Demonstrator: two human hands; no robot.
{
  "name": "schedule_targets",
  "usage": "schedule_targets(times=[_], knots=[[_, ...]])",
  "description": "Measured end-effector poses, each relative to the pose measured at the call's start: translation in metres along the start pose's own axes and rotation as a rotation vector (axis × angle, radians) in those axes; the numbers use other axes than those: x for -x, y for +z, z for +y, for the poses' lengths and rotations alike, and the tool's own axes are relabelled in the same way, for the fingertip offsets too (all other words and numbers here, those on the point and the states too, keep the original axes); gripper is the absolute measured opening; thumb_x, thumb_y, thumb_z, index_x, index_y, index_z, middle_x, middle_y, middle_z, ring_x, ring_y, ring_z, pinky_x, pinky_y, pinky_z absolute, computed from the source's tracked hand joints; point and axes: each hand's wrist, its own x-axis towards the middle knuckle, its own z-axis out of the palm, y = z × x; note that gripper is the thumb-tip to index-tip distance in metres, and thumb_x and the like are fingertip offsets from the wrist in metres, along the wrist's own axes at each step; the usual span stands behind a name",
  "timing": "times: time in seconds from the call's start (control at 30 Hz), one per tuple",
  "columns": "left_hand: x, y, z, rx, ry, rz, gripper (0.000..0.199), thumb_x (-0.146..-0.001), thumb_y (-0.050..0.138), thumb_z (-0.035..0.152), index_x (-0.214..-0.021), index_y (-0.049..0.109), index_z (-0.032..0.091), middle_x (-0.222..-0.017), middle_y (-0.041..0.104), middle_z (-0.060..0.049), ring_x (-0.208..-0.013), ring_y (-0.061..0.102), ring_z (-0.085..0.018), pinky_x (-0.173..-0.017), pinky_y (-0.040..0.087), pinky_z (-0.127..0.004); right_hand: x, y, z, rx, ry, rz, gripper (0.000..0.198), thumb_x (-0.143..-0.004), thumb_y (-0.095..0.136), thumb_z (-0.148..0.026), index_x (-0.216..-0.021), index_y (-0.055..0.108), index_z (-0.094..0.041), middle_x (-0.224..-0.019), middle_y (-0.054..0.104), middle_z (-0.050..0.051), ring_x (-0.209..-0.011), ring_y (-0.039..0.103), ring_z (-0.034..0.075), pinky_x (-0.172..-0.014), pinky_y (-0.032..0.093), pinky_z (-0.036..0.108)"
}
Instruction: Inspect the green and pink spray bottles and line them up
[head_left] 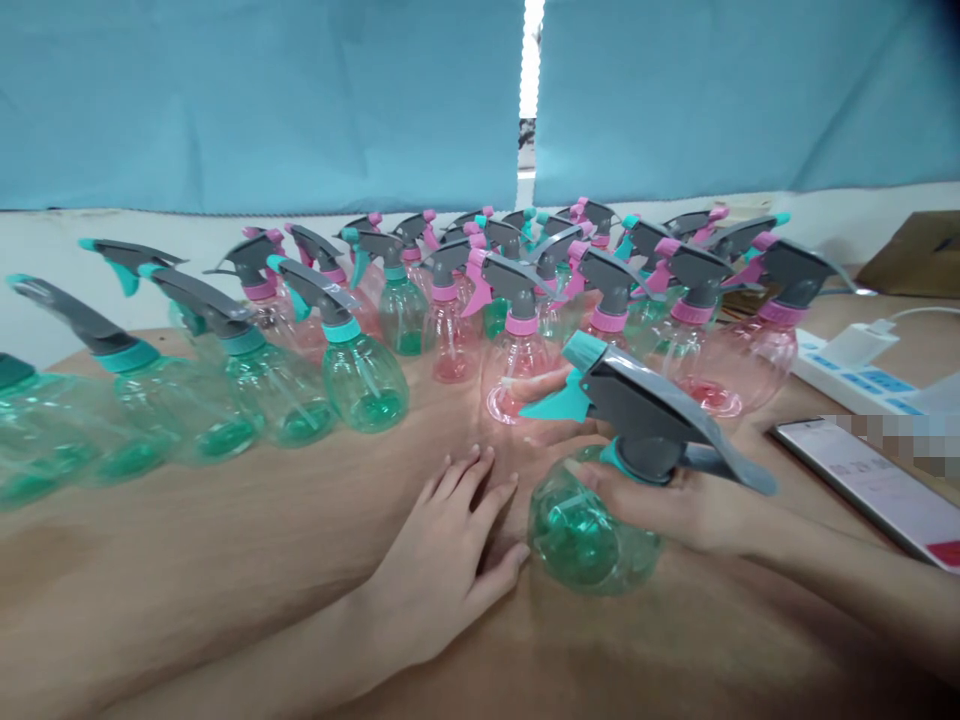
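Note:
My right hand (664, 505) is wrapped round a green spray bottle (581, 535) with a grey and turquoise trigger head. This bottle tilts, its nozzle pointing left, and part of its neck is hidden behind my thumb. Just left of it, my left hand (442, 550) lies flat on the wooden table (247, 580), fingers spread and nothing in it. Beyond my right fingertips stands a pink spray bottle (519, 350), partly covered by them; I cannot tell whether they touch.
Green spray bottles (365, 380) line the left side. Several pink and green ones crowd the back. At right are a phone (862, 480), a white power strip (862, 375) with a plugged-in cable, and a brown box (915, 255). A blue curtain (262, 105) hangs behind.

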Motion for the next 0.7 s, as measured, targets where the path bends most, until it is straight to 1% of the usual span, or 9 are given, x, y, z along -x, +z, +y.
schedule_targets(times=[0.1, 0.2, 0.33, 0.47, 0.57, 0.63, 0.7], knots=[[-0.0003, 0.0003, -0.0007, -0.003, 0.001, 0.006, 0.052, -0.093, 0.05, 0.043, -0.137, 0.043, 0.017, -0.146, 0.039, -0.015, -0.133, 0.035, -0.034, -0.106, 0.03, -0.054, 0.0028, 0.0002, 0.0037, -0.011, 0.039, -0.001, 0.036, -0.077, 0.053, -0.013, -0.109, 0.056, -0.03, -0.061, 0.054, -0.004, -0.05, 0.054, 0.014, -0.049, 0.049, 0.026], [-0.0005, 0.0005, -0.001, -0.01, 0.0, 0.002, 0.052, -0.093, 0.05, 0.043, -0.137, 0.043, 0.017, -0.146, 0.038, -0.015, -0.133, 0.035, -0.033, -0.106, 0.03, -0.054, 0.0044, 0.0001, 0.0061, -0.003, 0.044, -0.005, 0.034, -0.077, 0.054, -0.013, -0.106, 0.057, -0.03, -0.063, 0.056, -0.004, -0.051, 0.054, 0.014, -0.048, 0.048, 0.025], [0.0, 0.0003, -0.0003, -0.01, 0.001, -0.007, 0.053, -0.093, 0.05, 0.043, -0.138, 0.042, 0.017, -0.147, 0.038, -0.015, -0.134, 0.034, -0.033, -0.107, 0.029, -0.054, 0.005, -0.0003, 0.0076, 0.017, 0.032, 0.023, 0.03, -0.077, 0.054, -0.014, -0.103, 0.058, -0.029, -0.067, 0.057, -0.002, -0.056, 0.056, 0.015, -0.051, 0.051, 0.025], [0.0, 0.0001, -0.0003, -0.01, -0.001, -0.001, 0.052, -0.093, 0.05, 0.044, -0.138, 0.042, 0.018, -0.146, 0.038, -0.014, -0.134, 0.033, -0.033, -0.107, 0.029, -0.053, 0.0027, 0.0002, 0.0077, 0.042, 0.019, -0.011, 0.035, -0.077, 0.053, -0.01, -0.106, 0.058, -0.028, -0.075, 0.06, -0.001, -0.064, 0.061, 0.015, -0.057, 0.055, 0.025], [-0.0006, -0.0004, -0.0005, -0.001, 0.003, 0.001, 0.051, -0.093, 0.05, 0.042, -0.137, 0.043, 0.018, -0.146, 0.039, -0.014, -0.135, 0.033, -0.033, -0.107, 0.029, -0.054, -0.0001, 0.0004, 0.005, 0.057, -0.016, 0.03, 0.036, -0.075, 0.054, -0.01, -0.107, 0.058, -0.026, -0.078, 0.062, -0.001, -0.068, 0.062, 0.015, -0.062, 0.056, 0.027], [-0.0008, -0.001, -0.0004, 0.0, 0.003, -0.005, 0.051, -0.093, 0.05, 0.042, -0.137, 0.043, 0.018, -0.146, 0.039, -0.014, -0.135, 0.032, -0.033, -0.107, 0.029, -0.054, -0.0011, 0.0001, 0.0026, 0.058, -0.04, 0.047, 0.031, -0.073, 0.055, -0.011, -0.101, 0.059, -0.025, -0.076, 0.063, -0.001, -0.068, 0.063, 0.015, -0.065, 0.057, 0.027], [-0.0008, -0.0016, -0.0003, -0.008, 0.001, -0.02, 0.052, -0.093, 0.05, 0.043, -0.137, 0.043, 0.017, -0.147, 0.038, -0.014, -0.135, 0.032, -0.033, -0.107, 0.028, -0.054, -0.0009, -0.0002, 0.0004, 0.057, -0.031, 0.043, 0.023, -0.072, 0.056, -0.011, -0.089, 0.06, -0.025, -0.073, 0.062, -0.002, -0.066, 0.063, 0.015, -0.063, 0.058, 0.027]])
